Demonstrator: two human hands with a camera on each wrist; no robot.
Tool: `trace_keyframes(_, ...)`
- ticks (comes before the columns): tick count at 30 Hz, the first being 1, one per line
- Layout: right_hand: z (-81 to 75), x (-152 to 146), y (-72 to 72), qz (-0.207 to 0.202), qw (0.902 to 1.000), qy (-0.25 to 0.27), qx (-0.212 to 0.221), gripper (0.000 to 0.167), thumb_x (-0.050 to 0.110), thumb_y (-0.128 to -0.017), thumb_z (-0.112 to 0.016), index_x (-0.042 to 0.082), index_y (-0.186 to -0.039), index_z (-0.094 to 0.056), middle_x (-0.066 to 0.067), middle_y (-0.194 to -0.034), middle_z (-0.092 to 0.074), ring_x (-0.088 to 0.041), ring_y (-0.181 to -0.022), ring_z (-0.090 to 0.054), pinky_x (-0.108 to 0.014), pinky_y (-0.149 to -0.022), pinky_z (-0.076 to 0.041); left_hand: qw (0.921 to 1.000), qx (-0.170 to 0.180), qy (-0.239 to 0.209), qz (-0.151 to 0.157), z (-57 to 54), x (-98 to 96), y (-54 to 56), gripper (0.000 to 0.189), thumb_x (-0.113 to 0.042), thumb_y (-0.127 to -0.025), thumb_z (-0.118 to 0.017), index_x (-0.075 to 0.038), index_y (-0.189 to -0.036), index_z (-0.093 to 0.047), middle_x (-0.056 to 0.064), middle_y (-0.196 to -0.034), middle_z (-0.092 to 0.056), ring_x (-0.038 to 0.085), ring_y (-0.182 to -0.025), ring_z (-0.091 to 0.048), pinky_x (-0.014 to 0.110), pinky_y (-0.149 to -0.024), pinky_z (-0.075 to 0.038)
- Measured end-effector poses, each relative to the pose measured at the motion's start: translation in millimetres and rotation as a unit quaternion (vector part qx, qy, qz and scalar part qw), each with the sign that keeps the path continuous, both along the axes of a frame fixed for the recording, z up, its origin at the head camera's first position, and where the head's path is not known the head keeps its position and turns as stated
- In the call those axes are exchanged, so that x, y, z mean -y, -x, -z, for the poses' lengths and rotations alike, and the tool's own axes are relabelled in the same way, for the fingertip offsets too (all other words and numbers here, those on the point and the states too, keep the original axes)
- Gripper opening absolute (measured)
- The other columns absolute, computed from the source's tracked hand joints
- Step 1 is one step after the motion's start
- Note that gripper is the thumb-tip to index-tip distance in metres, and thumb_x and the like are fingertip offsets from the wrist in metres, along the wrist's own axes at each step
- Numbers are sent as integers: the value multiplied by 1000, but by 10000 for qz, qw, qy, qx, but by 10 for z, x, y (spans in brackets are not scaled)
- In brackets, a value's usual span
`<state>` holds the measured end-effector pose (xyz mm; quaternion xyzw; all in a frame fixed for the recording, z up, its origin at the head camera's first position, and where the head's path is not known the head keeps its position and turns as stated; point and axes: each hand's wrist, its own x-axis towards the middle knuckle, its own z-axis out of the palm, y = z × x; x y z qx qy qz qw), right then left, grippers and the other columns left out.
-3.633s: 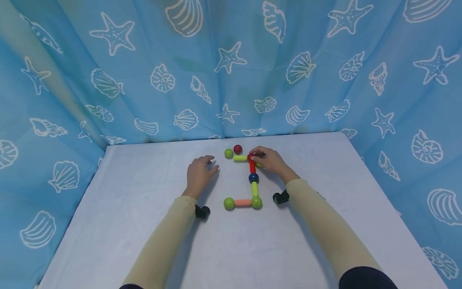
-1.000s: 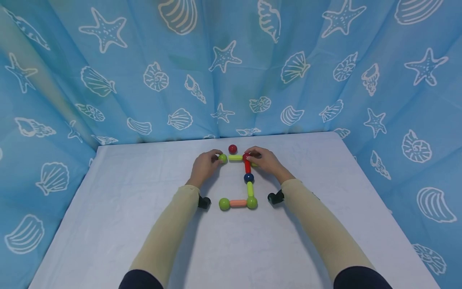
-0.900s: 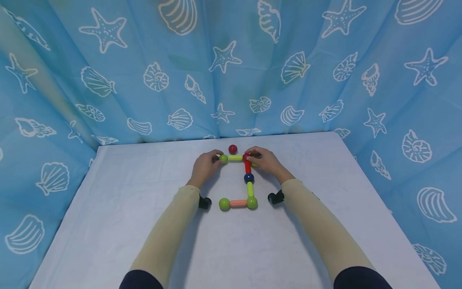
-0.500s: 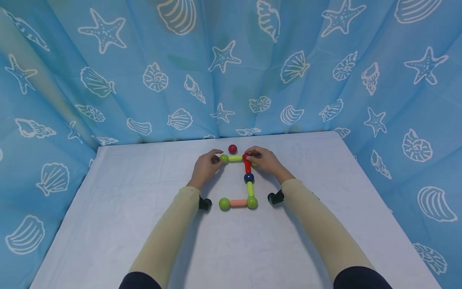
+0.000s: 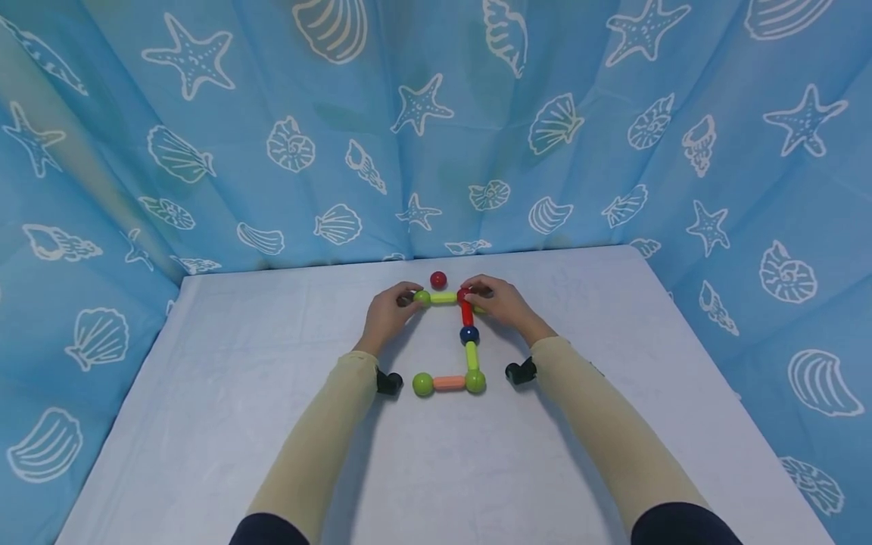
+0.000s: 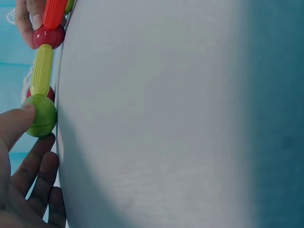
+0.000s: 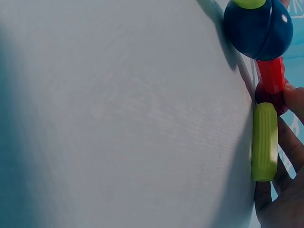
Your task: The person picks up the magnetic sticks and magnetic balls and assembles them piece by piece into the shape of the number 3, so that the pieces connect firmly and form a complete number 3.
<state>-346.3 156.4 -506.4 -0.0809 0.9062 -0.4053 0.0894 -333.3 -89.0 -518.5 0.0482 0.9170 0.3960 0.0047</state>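
A chain of toy balls and ribbed rods lies on the white table. My left hand (image 5: 387, 314) pinches a green ball (image 6: 42, 115) between thumb and fingers. That ball touches the end of a yellow-green rod (image 6: 42, 70). At the rod's other end, my right hand (image 5: 506, 304) grips a red ball (image 6: 49, 37). From this red ball a red rod (image 5: 467, 314) runs to a blue ball (image 5: 468, 334). A second yellow-green rod (image 7: 265, 142) sticks out from it beneath my right fingers.
Nearer me, another yellow-green rod (image 5: 472, 356) joins the blue ball to a green ball (image 5: 475, 381). A pinkish-orange rod (image 5: 449, 383) links that to one more green ball (image 5: 423, 384). A loose red ball (image 5: 439, 280) lies behind the chain. A blue shell-print curtain (image 5: 293, 189) surrounds the table (image 5: 204, 424).
My left hand moved in from beside the pieces and took hold of the loose green ball. It shifted right, closing the gap to the yellow-green rod. My right hand stayed on the red ball.
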Motion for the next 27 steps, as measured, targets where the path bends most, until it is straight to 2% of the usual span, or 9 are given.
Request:
trace_keyframes(12,17,-19,54,-39,10000,29,-15,33,24,-100,-65,20,-133,-63,-6,-132,-63,-28,-128,-53,-46,-109,-42,9999,12,-126,-20,-66,14,-6,31,-25,-95,-73,-22,-127,-70,4,-119,-70,21,-105,-64,39,-93,-51)
trace_keyframes(19,10,-36,36,-3,10000,59,75,35,23,-100,-65,19,-135,-63,-7,-133,-63,-28,-129,-53,-46,-109,-42,9998,94,-147,-73,-88,-14,-30,32,-24,-95,-73,-21,-127,-70,4,-119,-70,22,-105,-63,39,-92,-51)
trace_keyframes(27,22,-136,-12,-147,9997,202,0,37,21,-101,-63,19,-139,-61,-7,-141,-59,-28,-134,-50,-46,-111,-41,9996,137,-218,-71,-87,4,-54,32,-24,-95,-73,-21,-127,-70,5,-119,-70,23,-104,-62,39,-92,-51)
